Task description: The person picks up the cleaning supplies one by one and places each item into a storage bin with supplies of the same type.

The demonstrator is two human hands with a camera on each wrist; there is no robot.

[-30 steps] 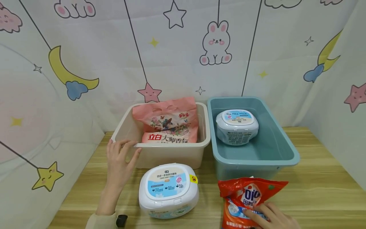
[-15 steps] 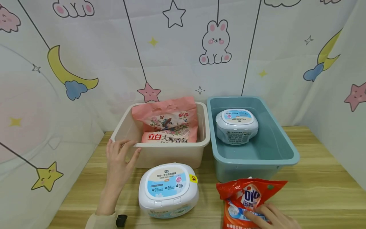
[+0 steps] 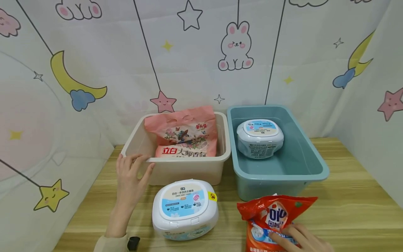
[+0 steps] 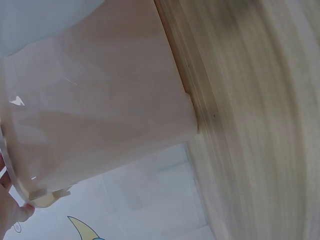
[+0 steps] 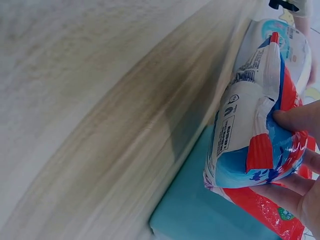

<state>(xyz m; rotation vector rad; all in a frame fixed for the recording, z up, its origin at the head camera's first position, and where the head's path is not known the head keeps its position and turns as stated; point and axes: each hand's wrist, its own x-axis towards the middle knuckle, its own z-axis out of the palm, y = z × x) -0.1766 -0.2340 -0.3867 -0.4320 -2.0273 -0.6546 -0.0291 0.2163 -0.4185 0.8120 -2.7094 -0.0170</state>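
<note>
My left hand (image 3: 130,178) grips the near left corner of a cream plastic bin (image 3: 189,171), fingers over the rim and thumb on the outside. A pink laundry detergent bag (image 3: 189,136) leans inside that bin. At the bottom right of the head view, my right hand (image 3: 302,238) holds a red bag of laundry detergent (image 3: 277,213) in front of the teal bin (image 3: 270,187). In the right wrist view, thumb and fingers (image 5: 290,195) clasp the detergent bag's side, and its white printed back (image 5: 235,115) shows. The bag's lower end is cut off in the head view.
A white lidded tub of laundry pods (image 3: 185,210) stands on the wooden table (image 3: 352,210) between my hands. Another white tub (image 3: 260,138) sits at the back of the teal bin. A cartoon-print curtain (image 3: 195,63) hangs behind both bins.
The head view has shifted very slightly. Both hands keep their holds, and the red detergent bag has barely moved.
</note>
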